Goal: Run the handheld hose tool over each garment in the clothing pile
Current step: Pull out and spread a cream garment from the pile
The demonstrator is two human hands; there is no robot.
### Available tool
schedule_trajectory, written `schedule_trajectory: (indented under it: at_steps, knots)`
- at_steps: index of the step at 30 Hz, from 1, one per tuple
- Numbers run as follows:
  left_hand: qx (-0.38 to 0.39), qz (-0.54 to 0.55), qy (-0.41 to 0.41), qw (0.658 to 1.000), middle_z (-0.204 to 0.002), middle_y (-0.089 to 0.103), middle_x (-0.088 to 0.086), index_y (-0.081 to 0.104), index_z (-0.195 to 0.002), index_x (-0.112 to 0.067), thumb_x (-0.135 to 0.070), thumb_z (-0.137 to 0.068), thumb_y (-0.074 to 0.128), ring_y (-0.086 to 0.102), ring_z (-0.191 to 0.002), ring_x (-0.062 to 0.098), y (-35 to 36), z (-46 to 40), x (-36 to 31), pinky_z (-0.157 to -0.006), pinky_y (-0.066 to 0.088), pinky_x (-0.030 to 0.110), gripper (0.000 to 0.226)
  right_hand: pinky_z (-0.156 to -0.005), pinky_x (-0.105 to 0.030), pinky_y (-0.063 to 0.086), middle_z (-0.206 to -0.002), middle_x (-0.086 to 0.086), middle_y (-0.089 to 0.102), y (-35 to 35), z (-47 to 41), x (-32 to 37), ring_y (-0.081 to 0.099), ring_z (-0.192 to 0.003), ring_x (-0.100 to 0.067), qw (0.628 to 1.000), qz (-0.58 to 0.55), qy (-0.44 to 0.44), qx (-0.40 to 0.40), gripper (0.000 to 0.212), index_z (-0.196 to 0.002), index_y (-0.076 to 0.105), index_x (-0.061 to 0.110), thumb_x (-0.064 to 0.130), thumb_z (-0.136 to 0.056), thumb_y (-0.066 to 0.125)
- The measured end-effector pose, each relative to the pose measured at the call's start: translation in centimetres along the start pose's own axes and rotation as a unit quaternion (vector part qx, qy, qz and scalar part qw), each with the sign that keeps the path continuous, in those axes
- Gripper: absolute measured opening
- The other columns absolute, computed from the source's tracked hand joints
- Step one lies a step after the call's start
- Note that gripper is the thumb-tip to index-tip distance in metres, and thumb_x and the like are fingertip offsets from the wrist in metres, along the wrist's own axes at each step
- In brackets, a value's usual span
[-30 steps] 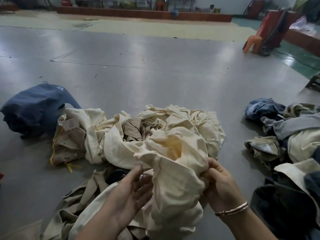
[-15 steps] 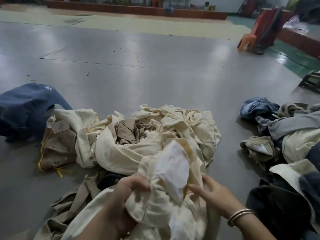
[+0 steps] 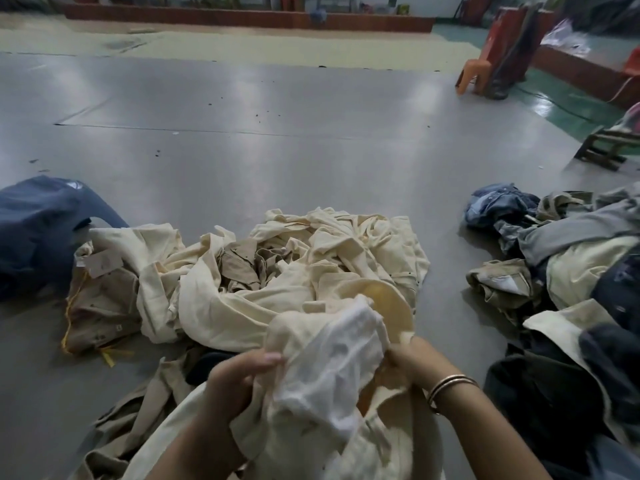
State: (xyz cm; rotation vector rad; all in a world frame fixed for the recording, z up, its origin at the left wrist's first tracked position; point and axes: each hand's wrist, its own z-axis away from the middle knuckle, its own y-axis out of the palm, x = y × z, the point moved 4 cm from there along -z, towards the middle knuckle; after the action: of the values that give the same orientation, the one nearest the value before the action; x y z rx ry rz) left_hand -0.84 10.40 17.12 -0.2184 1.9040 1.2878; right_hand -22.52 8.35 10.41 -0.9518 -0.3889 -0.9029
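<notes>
Both hands work at the near centre of the scene, over a pile of garments on a grey floor [image 3: 311, 140].

Left hand [image 3: 239, 379]: fingers curled, thumb on top, gripping the left side of a cream garment [image 3: 346, 445] that is bunched between the hands. Right hand [image 3: 412, 358]: fingers curled into the right side of the same garment, gripping it. Two thin bangles [image 3: 446, 386] sit on the right wrist. A white inner lining [image 3: 332, 368] of the garment is exposed between the two hands.

The clothing pile [image 3: 311, 265] lies directly beyond the hands, at centre. It consists mainly of crumpled cream fabric with a tan garment [image 3: 239, 265] showing in its middle. A khaki garment [image 3: 100, 306] with a paper tag [image 3: 104, 261] and yellow cord lies at the pile's left edge. A dark blue garment [image 3: 38, 230] lies further left, touching the pile.

A second heap [image 3: 568, 271] of blue, grey, cream and dark clothes lies at the right, apart from the centre pile.

At far right stand an orange plastic chair [image 3: 478, 71] and a low wooden stool [image 3: 609, 147].
</notes>
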Motion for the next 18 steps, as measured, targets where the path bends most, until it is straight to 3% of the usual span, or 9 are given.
schedule_trajectory:
  at_steps: [2, 3, 4, 7, 9, 11, 13, 14, 18]
  knots:
    - [-0.087, 0.032, -0.099, 0.991, -0.095, 0.073, 0.019, 0.074, -0.097, 0.004, -0.018, -0.062, 0.087, 0.07, -0.092, 0.03, -1.7, 0.2, -0.2, -0.081, 0.056, 0.031, 0.043, -0.066, -0.033, 0.038, -0.075, -0.012, 0.047, -0.8, 0.6, 0.1, 0.044, -0.076, -0.027, 0.981, -0.192, -0.002, 0.014, 0.012, -0.053, 0.055, 0.006, 0.004, -0.064, 0.059]
    - [-0.072, 0.029, -0.111, 0.991, -0.094, 0.073, 0.02, 0.074, -0.095, 0.004, -0.028, -0.065, 0.083, 0.07, -0.091, 0.031, -1.6, 0.1, -0.5, -0.081, 0.056, 0.033, 0.045, -0.062, -0.034, 0.037, -0.074, -0.014, 0.048, -1.3, 0.8, 0.4, 0.044, -0.073, -0.03, 0.951, -0.308, 0.006, 0.009, 0.006, -0.057, 0.055, -0.002, 0.0, -0.052, 0.054]
    - [-0.13, -0.01, -0.134, 0.982, -0.095, 0.073, 0.019, 0.075, -0.094, 0.0, -0.034, -0.06, 0.083, 0.07, -0.09, 0.032, -2.9, 0.0, -1.1, -0.078, 0.056, 0.035, 0.049, -0.062, -0.034, 0.039, -0.077, -0.017, 0.05, -1.7, 0.7, 0.3, 0.046, -0.072, -0.033, 0.916, -0.4, 0.009, 0.009, 0.027, -0.068, 0.058, -0.008, 0.0, -0.043, 0.049]
    - [-0.336, -0.159, -0.147, 0.917, -0.101, 0.072, 0.016, 0.075, -0.1, -0.014, -0.046, -0.07, 0.072, 0.07, -0.092, 0.036, -6.6, 0.6, -2.6, -0.085, 0.054, 0.047, 0.044, -0.077, -0.043, 0.05, -0.09, -0.026, 0.067, -2.0, 2.3, 1.4, 0.063, -0.081, -0.038, 0.815, -0.574, -0.037, 0.071, 0.043, -0.078, 0.073, -0.01, 0.0, -0.053, 0.039]
    - [-0.407, -0.29, -0.134, 0.856, -0.11, 0.069, 0.017, 0.067, -0.114, -0.012, -0.037, -0.089, 0.06, 0.066, -0.098, 0.037, -7.6, 0.6, -3.3, -0.093, 0.049, 0.052, 0.036, -0.083, -0.052, 0.054, -0.1, -0.027, 0.069, -2.1, 3.2, 2.3, 0.066, -0.089, -0.04, 0.762, -0.634, -0.08, 0.104, 0.048, -0.086, 0.075, -0.005, 0.001, -0.051, 0.043]
    - [-0.446, -0.506, -0.107, 0.731, -0.127, 0.058, 0.015, 0.051, -0.13, -0.011, -0.028, -0.092, 0.06, 0.058, -0.107, 0.029, -7.8, 0.4, -3.9, -0.096, 0.046, 0.046, 0.043, -0.076, -0.053, 0.056, -0.102, -0.025, 0.07, -1.8, 3.8, 3.1, 0.07, -0.086, -0.037, 0.728, -0.661, -0.115, 0.137, 0.054, -0.091, 0.075, -0.005, 0.005, -0.04, 0.061]
    - [-0.393, -0.684, -0.012, 0.614, -0.135, 0.047, 0.011, 0.043, -0.138, -0.013, -0.021, -0.088, 0.064, 0.047, -0.121, 0.025, -5.7, 0.0, -4.4, -0.1, 0.04, 0.04, 0.055, -0.076, -0.055, 0.053, -0.104, -0.028, 0.068, -1.5, 3.7, 3.0, 0.07, -0.088, -0.04, 0.694, -0.687, -0.134, 0.17, 0.068, -0.097, 0.073, -0.007, 0.003, -0.03, 0.078]
    - [-0.338, -0.726, 0.044, 0.598, -0.136, 0.045, 0.009, 0.044, -0.138, -0.013, -0.02, -0.086, 0.065, 0.042, -0.126, 0.024, -4.3, -0.3, -4.2, -0.103, 0.035, 0.038, 0.056, -0.082, -0.059, 0.049, -0.108, -0.031, 0.066, -1.2, 3.9, 3.2, 0.067, -0.093, -0.044, 0.673, -0.7, -0.135, 0.198, 0.069, -0.104, 0.069, -0.01, -0.001, -0.036, 0.078]
    - [-0.151, -0.763, 0.045, 0.627, -0.156, 0.016, -0.001, 0.017, -0.147, -0.039, -0.068, -0.07, 0.053, 0.016, -0.143, 0.014, -1.6, -0.8, -2.2, -0.115, 0.018, 0.035, 0.09, -0.113, -0.057, 0.019, -0.134, -0.042, 0.041, -0.2, 4.8, 3.7, 0.042, -0.126, -0.053, 0.674, -0.687, -0.128, 0.238, 0.054, -0.135, 0.036, -0.017, -0.001, -0.083, 0.035]
